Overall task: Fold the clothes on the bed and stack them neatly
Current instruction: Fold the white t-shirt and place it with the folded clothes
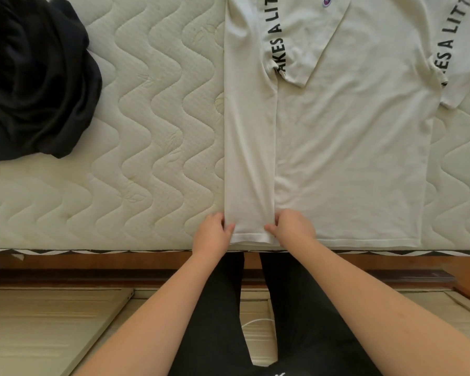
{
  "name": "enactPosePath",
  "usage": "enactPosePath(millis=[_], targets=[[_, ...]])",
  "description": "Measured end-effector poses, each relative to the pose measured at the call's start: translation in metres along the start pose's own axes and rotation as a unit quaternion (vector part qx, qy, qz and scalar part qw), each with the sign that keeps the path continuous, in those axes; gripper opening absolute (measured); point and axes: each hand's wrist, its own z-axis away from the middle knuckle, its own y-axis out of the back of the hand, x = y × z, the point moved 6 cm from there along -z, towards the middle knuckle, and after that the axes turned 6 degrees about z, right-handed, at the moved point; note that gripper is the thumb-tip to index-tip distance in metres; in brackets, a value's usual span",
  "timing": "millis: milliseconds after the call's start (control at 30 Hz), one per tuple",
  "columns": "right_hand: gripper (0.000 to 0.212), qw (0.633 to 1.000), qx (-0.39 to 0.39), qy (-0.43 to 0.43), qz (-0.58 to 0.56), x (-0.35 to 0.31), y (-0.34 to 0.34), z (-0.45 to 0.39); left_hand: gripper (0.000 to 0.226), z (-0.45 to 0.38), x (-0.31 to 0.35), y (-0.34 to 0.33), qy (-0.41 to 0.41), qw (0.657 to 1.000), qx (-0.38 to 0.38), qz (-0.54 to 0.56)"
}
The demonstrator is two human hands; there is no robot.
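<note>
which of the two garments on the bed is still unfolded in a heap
The black garment, bunched at the mattress's far left. The white t-shirt lies flat, one side folded in, with both hands pinching its hem.

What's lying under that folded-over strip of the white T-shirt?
Under the folded strip is the white T-shirt body, spread on the quilted mattress. Both hands pinch its hem: left hand, right hand. The covered fabric itself cannot be seen.
</note>
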Motion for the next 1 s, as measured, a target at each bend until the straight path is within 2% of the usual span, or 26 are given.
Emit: enactPosePath(millis=[133,233,333,433,533,600,733,867,1000], targets=[[0.03,0.999,-0.015,-0.01,0.031,-0.001,0.002,-0.003,0.019,0.004,-0.005,-0.003,0.038,0.999,-0.01,0.007],[0.049,0.998,-0.032,-0.012,0.057,0.0,0.017,-0.01,0.022,-0.003,-0.003,0.002,0.07,0.995,-0.038,-0.054],[0.059,0.999,0.027,-0.013,0.018,0.002,0.059,-0.022,0.032,-0.02,0.011,0.025,0.059,0.996,-0.004,-0.065],[0.046,0.99,0.117,0.008,-0.073,-0.002,0.114,-0.039,0.028,-0.051,0.044,0.056,0.006,0.999,0.04,0.032],[0.029,0.969,0.188,0.049,-0.155,-0.016,0.165,-0.057,0.018,-0.091,0.091,0.091,-0.067,0.992,0.072,0.077],[0.023,0.954,0.218,0.079,-0.191,-0.028,0.197,-0.068,0.019,-0.12,0.121,0.114,-0.097,0.986,0.091,0.105],[0.03,0.93,0.272,0.123,-0.217,-0.056,0.254,-0.086,0.029,-0.18,0.179,0.16,-0.136,0.973,0.124,0.142],[0.027,0.899,0.346,0.158,-0.218,-0.079,0.306,-0.101,0.039,-0.238,0.226,0.202,-0.146,0.966,0.13,0.169],[0.031,0.893,0.365,0.183,-0.189,-0.1,0.354,-0.124,0.048,-0.284,0.266,0.24,-0.18,0.951,0.134,0.212]])
